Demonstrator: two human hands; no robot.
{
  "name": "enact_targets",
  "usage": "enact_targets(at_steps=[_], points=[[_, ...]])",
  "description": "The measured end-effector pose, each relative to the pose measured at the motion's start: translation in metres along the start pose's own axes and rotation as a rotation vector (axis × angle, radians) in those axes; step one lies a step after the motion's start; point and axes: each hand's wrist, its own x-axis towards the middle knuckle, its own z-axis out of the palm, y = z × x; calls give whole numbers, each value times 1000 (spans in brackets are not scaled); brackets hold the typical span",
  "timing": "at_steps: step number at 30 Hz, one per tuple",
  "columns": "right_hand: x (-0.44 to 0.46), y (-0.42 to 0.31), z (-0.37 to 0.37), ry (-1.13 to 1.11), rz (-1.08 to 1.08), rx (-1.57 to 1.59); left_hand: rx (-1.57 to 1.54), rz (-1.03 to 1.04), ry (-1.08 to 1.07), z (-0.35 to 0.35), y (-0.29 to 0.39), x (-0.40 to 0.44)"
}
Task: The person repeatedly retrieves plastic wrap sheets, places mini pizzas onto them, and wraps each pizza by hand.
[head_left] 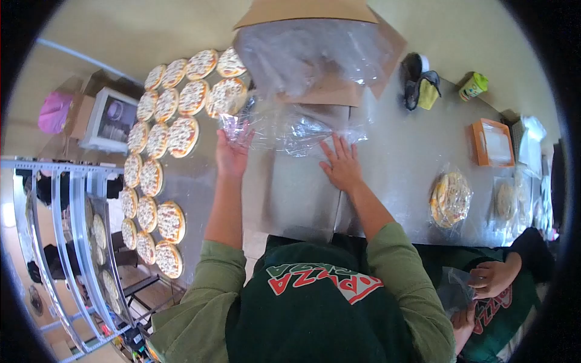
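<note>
A clear plastic bag (296, 132) lies across the metal table in front of the cardboard box. At its left end is my left hand (233, 151), fingers pointing forward, with the film over or between the fingertips. My right hand (342, 163) lies palm down with fingers spread, its fingertips touching the near edge of the film. Just left of the bag, rows of small topped pizzas (183, 137) sit on the table. The open box (321, 97) behind the bag is full of more clear plastic bags (308, 54).
On the right, a bagged pizza (451, 199), an orange tray (492, 143), a dark pouch (419, 85) and a green packet (474, 86). A co-worker's hands (493, 278) hold a clear bag at lower right. A metal rack (75, 242) stands at left.
</note>
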Motion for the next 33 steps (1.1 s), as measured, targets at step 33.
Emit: enact_targets(at_steps=[33], points=[[-63, -164, -163, -239, 314, 1378, 1506, 998, -334, 38, 89, -153]])
